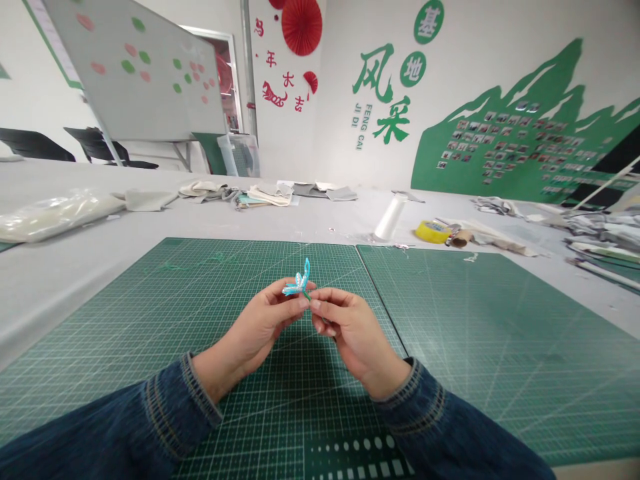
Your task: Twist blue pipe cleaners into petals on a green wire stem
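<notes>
a long grey table (50, 293) fills the lower frame, with two green cutting mats (125, 320) side by side on it and a yellow tape roll (433, 231) beyond them at right. above the left mat, near the seam, the left hand (255, 333) pinches a small turquoise craft figure (300, 283) (wire or beads, too small to tell) between thumb and fingers. the right hand (357, 340) is curled, its fingertips (314, 303) right at the figure's green stem (307, 297).
</notes>
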Motion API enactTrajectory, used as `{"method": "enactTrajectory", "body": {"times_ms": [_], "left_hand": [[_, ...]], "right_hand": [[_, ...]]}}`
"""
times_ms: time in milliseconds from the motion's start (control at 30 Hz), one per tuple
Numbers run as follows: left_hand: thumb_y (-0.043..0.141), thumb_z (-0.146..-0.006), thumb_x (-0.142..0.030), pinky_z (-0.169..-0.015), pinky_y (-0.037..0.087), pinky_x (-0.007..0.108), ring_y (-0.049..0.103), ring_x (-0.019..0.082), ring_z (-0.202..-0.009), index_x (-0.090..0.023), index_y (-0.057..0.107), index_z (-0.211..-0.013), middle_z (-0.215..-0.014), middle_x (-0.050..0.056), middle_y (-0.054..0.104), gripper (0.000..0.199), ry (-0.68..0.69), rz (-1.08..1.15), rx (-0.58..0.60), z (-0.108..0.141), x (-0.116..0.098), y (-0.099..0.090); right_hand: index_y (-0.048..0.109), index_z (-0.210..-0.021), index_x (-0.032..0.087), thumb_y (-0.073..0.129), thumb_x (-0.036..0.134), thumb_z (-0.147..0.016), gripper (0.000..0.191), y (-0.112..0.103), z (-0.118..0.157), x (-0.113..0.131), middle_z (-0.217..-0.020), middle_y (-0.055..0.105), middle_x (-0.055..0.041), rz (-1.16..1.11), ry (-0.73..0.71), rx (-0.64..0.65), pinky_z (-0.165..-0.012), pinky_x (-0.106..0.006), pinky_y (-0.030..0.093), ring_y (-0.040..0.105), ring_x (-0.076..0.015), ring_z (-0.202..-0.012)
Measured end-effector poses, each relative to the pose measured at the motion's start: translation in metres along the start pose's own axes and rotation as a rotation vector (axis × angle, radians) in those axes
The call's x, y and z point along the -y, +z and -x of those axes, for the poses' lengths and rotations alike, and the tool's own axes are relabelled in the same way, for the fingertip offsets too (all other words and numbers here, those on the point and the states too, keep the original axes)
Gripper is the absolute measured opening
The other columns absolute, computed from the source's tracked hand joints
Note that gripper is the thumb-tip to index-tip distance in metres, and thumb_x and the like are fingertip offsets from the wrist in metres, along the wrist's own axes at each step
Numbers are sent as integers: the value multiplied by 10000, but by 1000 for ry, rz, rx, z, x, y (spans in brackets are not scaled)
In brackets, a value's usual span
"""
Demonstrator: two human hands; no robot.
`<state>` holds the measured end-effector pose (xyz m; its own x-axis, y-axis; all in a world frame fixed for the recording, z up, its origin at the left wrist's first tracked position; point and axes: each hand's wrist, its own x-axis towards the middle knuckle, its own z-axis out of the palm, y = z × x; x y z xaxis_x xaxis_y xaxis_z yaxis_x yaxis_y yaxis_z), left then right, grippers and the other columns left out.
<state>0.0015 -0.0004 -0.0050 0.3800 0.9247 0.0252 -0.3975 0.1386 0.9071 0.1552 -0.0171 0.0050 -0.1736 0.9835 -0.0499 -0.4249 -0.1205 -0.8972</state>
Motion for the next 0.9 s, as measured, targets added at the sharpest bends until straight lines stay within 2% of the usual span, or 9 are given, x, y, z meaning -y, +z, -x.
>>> {"method": "enactTrajectory", "body": {"times_ms": [67,133,233,333,467,600,700,767,900], "left_hand": [[728,-755,-176,-829,467,303,612,140,-824,-217,674,-1096,-919,12,671,347,-44,-13,50,-1,-2,-3],[722,-740,-171,-820,460,304,604,149,-837,-210,670,-1071,-914,15,665,337,-57,-85,76,-3,-5,-7],[696,-756,-196,-812,441,285,592,151,-848,-199,680,-957,-890,11,670,202,34,-341,-40,-9,-9,-15],[641,-790,-241,-833,440,304,610,181,-896,-206,676,-962,-932,22,697,179,121,-611,-170,-16,-11,-25],[584,-811,-302,-792,467,350,636,227,-865,-209,684,-925,-936,46,711,177,155,-990,-220,-25,-12,-42],[595,-825,-332,-957,394,427,600,268,-1005,-232,713,-875,-992,54,713,163,403,-1455,-187,-36,-21,-66],[565,-862,-339,-993,364,446,590,270,-1034,-229,717,-910,-1012,63,718,194,497,-1592,-187,-47,-27,-77],[546,-879,-338,-1002,365,443,588,261,-1048,-228,719,-954,-1034,61,718,218,507,-1631,-129,-57,-27,-77],[556,-879,-368,-1111,277,449,488,265,-1246,-243,686,-1140,-1244,54,663,317,479,-1667,121,-85,-14,-58]], "right_hand": [[706,-736,136,765,223,-684,118,0,1,2,-561,579,15,7,-17,-4,-444,-197,250,460,-61,-477],[707,-746,138,752,222,-698,106,-1,1,3,-577,593,10,30,-32,-6,-457,-201,269,464,-64,-487],[711,-763,152,730,201,-720,68,-4,1,7,-555,585,19,120,-82,-34,-496,-215,326,478,-77,-505],[712,-754,177,710,158,-730,31,-5,2,10,-602,577,29,262,-202,-68,-527,-236,378,501,-90,-536],[717,-747,206,686,91,-751,120,0,8,13,-760,607,15,497,-364,-23,-579,-257,419,543,-109,-637],[724,-756,208,695,42,-761,169,7,15,10,-779,640,5,701,-468,117,-646,-263,434,571,-131,-736],[728,-780,213,700,43,-772,173,9,16,6,-782,650,6,753,-510,183,-673,-260,445,583,-130,-743],[729,-787,216,703,49,-776,169,8,16,5,-785,650,5,760,-518,175,-678,-260,448,588,-134,-751],[726,-779,221,706,50,-771,171,6,15,8,-777,649,5,755,-519,125,-650,-261,444,578,-140,-731]]}}
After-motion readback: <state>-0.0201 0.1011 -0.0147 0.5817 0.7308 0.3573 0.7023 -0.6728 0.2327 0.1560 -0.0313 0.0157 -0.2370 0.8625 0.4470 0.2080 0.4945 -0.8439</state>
